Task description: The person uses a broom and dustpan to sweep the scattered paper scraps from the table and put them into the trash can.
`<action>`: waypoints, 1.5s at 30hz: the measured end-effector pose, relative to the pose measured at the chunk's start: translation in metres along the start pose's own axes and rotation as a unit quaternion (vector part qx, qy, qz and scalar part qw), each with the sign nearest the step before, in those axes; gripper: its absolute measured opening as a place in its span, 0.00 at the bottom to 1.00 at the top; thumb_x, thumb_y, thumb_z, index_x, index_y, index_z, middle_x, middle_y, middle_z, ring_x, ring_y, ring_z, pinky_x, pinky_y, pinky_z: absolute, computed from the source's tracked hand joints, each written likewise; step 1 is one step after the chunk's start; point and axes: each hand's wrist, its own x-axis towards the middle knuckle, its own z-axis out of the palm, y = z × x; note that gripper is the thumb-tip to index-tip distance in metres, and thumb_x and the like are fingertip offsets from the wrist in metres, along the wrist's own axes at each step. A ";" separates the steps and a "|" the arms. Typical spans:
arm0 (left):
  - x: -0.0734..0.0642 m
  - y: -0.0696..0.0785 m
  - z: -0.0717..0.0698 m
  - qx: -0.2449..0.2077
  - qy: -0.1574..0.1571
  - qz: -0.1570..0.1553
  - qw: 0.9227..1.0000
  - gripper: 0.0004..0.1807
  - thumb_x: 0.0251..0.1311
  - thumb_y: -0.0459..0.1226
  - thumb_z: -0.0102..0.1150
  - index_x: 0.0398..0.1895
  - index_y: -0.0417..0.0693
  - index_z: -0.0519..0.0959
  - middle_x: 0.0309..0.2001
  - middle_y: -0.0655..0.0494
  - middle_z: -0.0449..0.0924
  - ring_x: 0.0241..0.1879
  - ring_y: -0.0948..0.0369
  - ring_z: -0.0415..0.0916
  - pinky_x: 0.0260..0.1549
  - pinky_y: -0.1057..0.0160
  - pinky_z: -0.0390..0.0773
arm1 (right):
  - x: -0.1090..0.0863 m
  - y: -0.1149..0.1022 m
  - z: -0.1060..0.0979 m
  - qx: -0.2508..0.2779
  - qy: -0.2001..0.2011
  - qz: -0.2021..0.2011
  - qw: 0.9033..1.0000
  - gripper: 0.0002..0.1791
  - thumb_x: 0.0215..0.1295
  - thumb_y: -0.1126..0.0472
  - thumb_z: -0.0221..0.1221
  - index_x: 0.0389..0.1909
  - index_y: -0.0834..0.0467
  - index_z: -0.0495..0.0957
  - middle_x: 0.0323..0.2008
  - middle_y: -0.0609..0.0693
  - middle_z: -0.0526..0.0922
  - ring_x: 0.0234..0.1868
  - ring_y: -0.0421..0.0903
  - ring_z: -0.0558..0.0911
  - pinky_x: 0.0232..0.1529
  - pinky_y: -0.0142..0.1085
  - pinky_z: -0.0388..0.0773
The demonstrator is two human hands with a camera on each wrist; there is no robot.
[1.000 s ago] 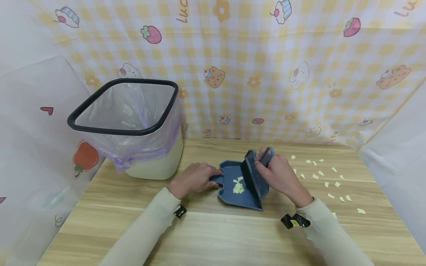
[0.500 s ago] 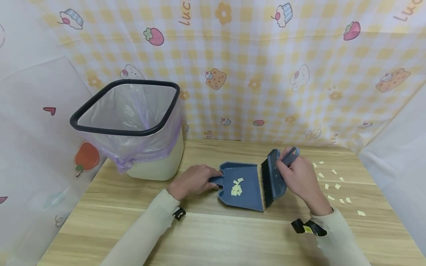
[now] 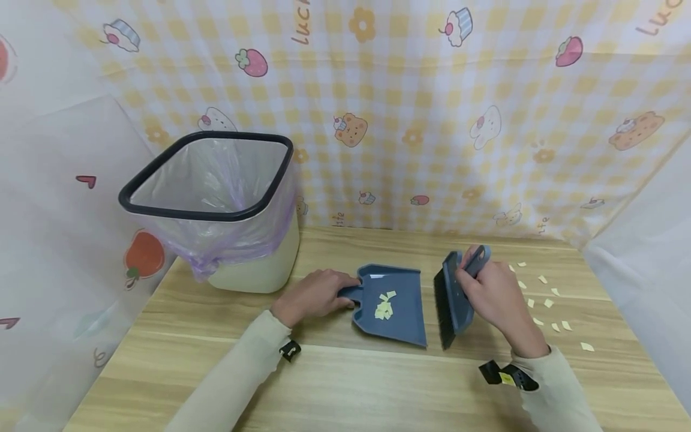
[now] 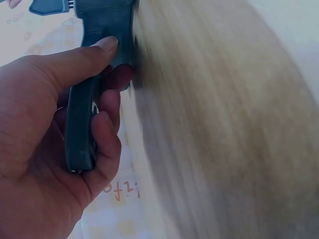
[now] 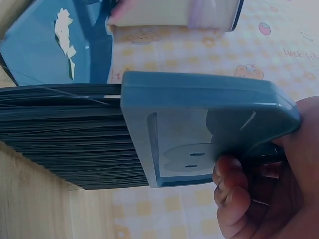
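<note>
A left hand (image 3: 313, 295) is gripping a blue-grey plastic dustpan (image 3: 406, 305) by its nine-o'clock handle (image 3: 351, 293), a right hand (image 3: 496, 297) clasping a black-bristled blue-grey brush (image 3: 457, 300) just off three o'clock; pale-yellow paper scraps (image 3: 548, 303) beyond are probably needing short, low strokes.

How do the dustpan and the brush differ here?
Pose: the dustpan lies flat; the brush is tilted, bristles toward the table.
Build: the dustpan is a shallow tray bearing pale scraps; the brush carries dark bristles.
Hand: the left hand holds the dustpan, the right hand the brush.
Shared: blue bodies.
</note>
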 end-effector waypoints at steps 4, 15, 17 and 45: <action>-0.001 0.001 0.001 -0.003 0.001 0.001 1.000 0.23 0.77 0.41 0.69 0.70 0.42 0.83 0.66 0.48 0.85 0.65 0.50 0.83 0.65 0.49 0.81 | 0.001 0.000 0.002 -0.012 0.007 -0.011 1.000 0.07 0.78 0.64 0.54 0.36 0.56 0.77 0.17 0.43 0.74 0.20 0.45 0.75 0.25 0.41 0.71; -0.006 -0.001 0.007 -0.022 0.013 0.008 1.000 0.21 0.78 0.38 0.68 0.67 0.39 0.84 0.63 0.46 0.86 0.63 0.51 0.84 0.66 0.50 0.80 | 0.001 -0.003 0.006 -0.007 0.001 -0.012 1.000 0.08 0.78 0.65 0.53 0.36 0.55 0.77 0.17 0.43 0.73 0.18 0.44 0.74 0.23 0.40 0.69; -0.007 -0.001 0.007 -0.024 0.015 0.006 1.000 0.20 0.78 0.38 0.68 0.67 0.39 0.83 0.63 0.46 0.86 0.63 0.51 0.84 0.65 0.50 0.80 | 0.001 -0.004 0.007 -0.008 0.000 -0.013 1.000 0.08 0.78 0.65 0.53 0.36 0.55 0.77 0.17 0.44 0.73 0.18 0.44 0.74 0.23 0.40 0.69; -0.030 0.044 -0.076 0.060 0.089 0.053 0.993 0.17 0.77 0.43 0.68 0.59 0.42 0.86 0.53 0.54 0.89 0.46 0.58 0.87 0.49 0.54 0.85 | -0.001 -0.006 0.008 -0.003 -0.028 -0.007 1.000 0.08 0.80 0.64 0.52 0.38 0.55 0.76 0.18 0.44 0.72 0.18 0.45 0.71 0.23 0.39 0.67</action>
